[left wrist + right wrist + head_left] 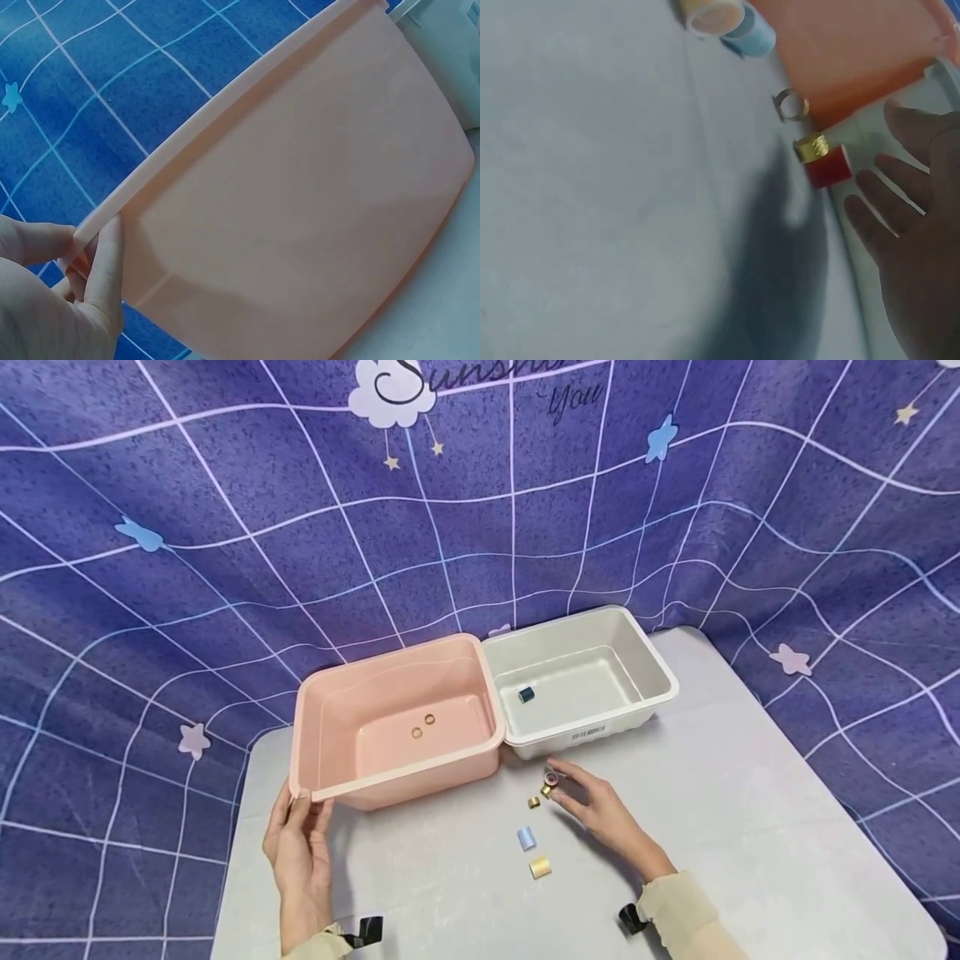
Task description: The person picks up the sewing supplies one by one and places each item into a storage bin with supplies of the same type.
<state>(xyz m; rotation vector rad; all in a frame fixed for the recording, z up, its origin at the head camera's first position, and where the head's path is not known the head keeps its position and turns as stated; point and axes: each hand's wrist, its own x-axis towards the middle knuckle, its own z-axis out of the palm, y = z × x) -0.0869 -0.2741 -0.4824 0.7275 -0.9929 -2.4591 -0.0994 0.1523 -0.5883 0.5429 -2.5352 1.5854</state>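
My left hand [300, 858] pinches the front left corner of the pink bin's rim [420, 766], thumb and fingers on either side in the left wrist view. Over the table, my right hand [606, 817] reaches towards a red spool of thread [829, 166] with its fingers spread around it; whether they touch it I cannot tell. A gold ring [811, 148] lies against that spool, and a second gold ring [791, 105] is close by. Nearer the front lie a light blue spool [527, 837] and a yellow spool [540, 867].
Two gold rings [417, 733] lie inside the pink bin. The white bin [667, 693] stands against its right side, holding a dark teal spool [527, 694]. Behind both hangs a purple-blue curtain [465, 527]. A pale cloth covers the table [435, 885].
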